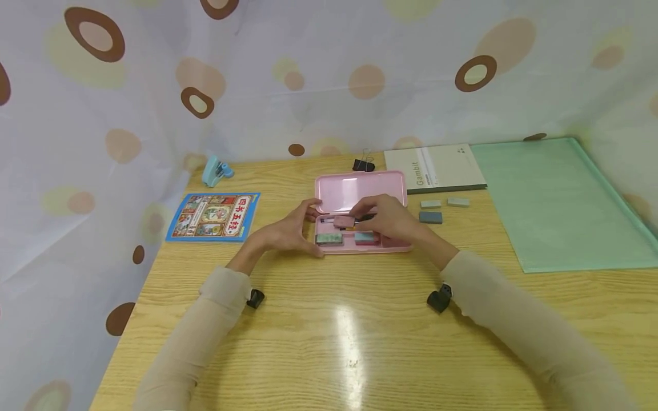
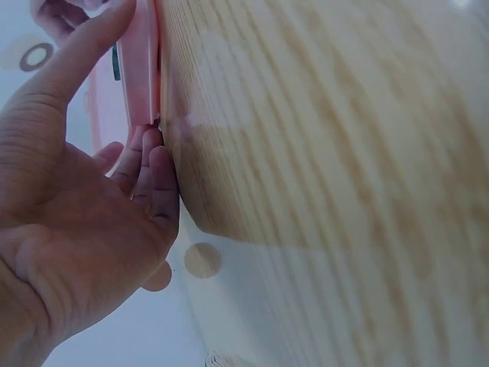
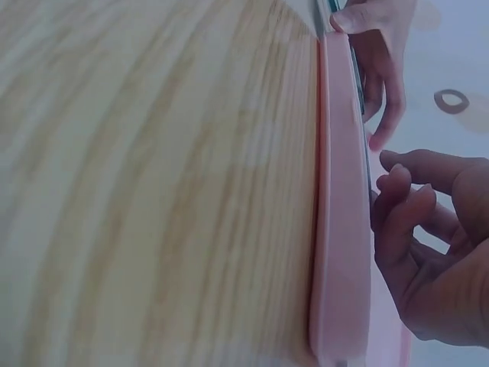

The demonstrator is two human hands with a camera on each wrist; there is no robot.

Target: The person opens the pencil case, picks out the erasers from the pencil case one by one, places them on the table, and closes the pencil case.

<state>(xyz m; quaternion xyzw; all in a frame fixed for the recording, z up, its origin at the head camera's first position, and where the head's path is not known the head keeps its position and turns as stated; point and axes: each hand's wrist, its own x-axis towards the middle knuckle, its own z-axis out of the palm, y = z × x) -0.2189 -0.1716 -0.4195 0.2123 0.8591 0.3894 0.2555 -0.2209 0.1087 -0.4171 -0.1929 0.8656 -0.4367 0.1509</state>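
Note:
A pink pencil case [image 1: 360, 250] lies with its lid [image 1: 336, 194] raised at the back. My left hand [image 1: 288, 231] grips its left end, thumb at the front corner and fingers behind; the left wrist view shows this hand [image 2: 84, 183] too. Over the case, my right hand [image 1: 388, 220] has its fingertips at the right end of a dull pink eraser [image 1: 343, 221] and appears to pinch it. In the right wrist view the curled right hand [image 3: 435, 237] hides most of that contact. A green patterned eraser [image 1: 329, 238] and a blue-and-pink eraser [image 1: 366, 238] lie inside, near pens.
Right of the case are a dark blue block [image 1: 430, 217] and two pale blocks, one of them a grey one [image 1: 458, 202]. Behind stand a black binder clip [image 1: 364, 165] and a notebook [image 1: 437, 165]. A green mat [image 1: 570, 211], a blue-edged book [image 1: 213, 217] and a light-blue gadget [image 1: 216, 171] flank them.

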